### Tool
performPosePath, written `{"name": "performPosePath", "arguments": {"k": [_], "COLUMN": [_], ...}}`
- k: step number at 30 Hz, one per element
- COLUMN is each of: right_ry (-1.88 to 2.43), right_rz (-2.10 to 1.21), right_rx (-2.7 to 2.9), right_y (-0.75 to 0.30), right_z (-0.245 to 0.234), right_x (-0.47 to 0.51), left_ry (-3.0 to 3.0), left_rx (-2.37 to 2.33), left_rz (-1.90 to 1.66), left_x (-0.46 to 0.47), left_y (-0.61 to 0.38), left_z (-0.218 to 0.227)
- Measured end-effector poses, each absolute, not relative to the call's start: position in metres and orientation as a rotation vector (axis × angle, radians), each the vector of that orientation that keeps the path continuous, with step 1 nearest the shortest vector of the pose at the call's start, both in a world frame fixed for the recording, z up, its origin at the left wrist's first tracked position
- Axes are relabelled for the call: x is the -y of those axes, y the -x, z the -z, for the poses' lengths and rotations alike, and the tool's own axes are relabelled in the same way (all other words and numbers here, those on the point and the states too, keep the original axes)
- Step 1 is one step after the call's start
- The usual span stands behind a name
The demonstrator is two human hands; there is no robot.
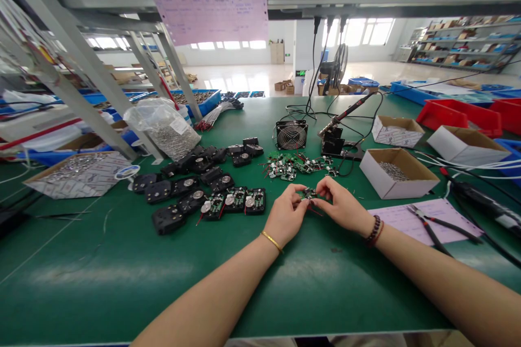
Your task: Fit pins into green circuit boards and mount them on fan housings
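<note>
My left hand (pixel 285 214) and right hand (pixel 342 207) meet just above the green tabletop (pixel 101 276). The fingers (pixel 324 186) of both hands are closed, pinching a small green circuit board (pixel 309 193) between them, and a thin red wire (pixel 316 210) hangs from beneath it.

Just ahead of my hands lies a loose cluster of similar circuit boards (pixel 293 166). To my left, black plastic housings (pixel 211 175) are spread across the tabletop. The row nearest my left hand holds green boards with silver discs (pixel 234 200). Beyond the cluster sit a small cooling fan (pixel 291 135) and a soldering iron (pixel 345 114) resting in a black stand (pixel 334 143).

Near my right hand, red-handled pliers (pixel 451 229) lie on a pink sheet of paper (pixel 391 222). Just past that sheet stands an open cardboard box (pixel 391 185) holding small metal parts. Farther left, a clear plastic bag of metal parts (pixel 163 133) sits on the tabletop beside another open box (pixel 77 176).
</note>
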State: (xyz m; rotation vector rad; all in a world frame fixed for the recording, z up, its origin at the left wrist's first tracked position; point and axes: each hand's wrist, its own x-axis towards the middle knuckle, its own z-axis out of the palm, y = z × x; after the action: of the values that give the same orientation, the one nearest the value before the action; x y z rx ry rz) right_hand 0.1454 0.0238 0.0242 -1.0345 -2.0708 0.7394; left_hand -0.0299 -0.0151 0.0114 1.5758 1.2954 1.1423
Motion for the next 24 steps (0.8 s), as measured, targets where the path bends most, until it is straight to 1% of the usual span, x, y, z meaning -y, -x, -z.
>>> {"name": "performPosePath", "arguments": {"k": [6,9,13,15,18,21,22,24], "right_ry": [0.981,0.905,0.946,0.974,1.029,1.092,1.108,1.12], "right_rz": [-0.74,-0.77,-0.862,-0.896,-0.895,-0.882,-0.873,-0.851], "right_rx": [2.103,2.162,2.233,2.233,2.202,2.175,2.165,2.155], "right_y": [-0.15,-0.153,-0.158,-0.162,-0.169,-0.177,-0.179,-0.182], "right_z": [-0.022,-0.026,-0.032,-0.033,-0.031,-0.03,-0.03,-0.029], "right_x": [-0.027,-0.026,-0.024,-0.024,-0.028,-0.033,-0.035,-0.037], "left_ry": [-1.627,-1.549,-1.374,-1.477,-1.965,-2.436,-2.474,-2.365], "left_rx": [-1.294,-1.252,-1.188,-1.281,-1.55,-1.847,-1.932,-2.056], "left_rz": [-1.139,-1.119,-1.006,-0.94,-0.833,-0.526,-0.409,-0.278], "left_x": [0.018,0.017,0.022,0.027,0.033,0.031,0.027,0.019], "left_y": [0.03,0.027,0.023,0.024,0.038,0.07,0.084,0.114], "left_z": [-0.014,-0.015,-0.016,-0.022,-0.045,-0.084,-0.097,-0.12]}}
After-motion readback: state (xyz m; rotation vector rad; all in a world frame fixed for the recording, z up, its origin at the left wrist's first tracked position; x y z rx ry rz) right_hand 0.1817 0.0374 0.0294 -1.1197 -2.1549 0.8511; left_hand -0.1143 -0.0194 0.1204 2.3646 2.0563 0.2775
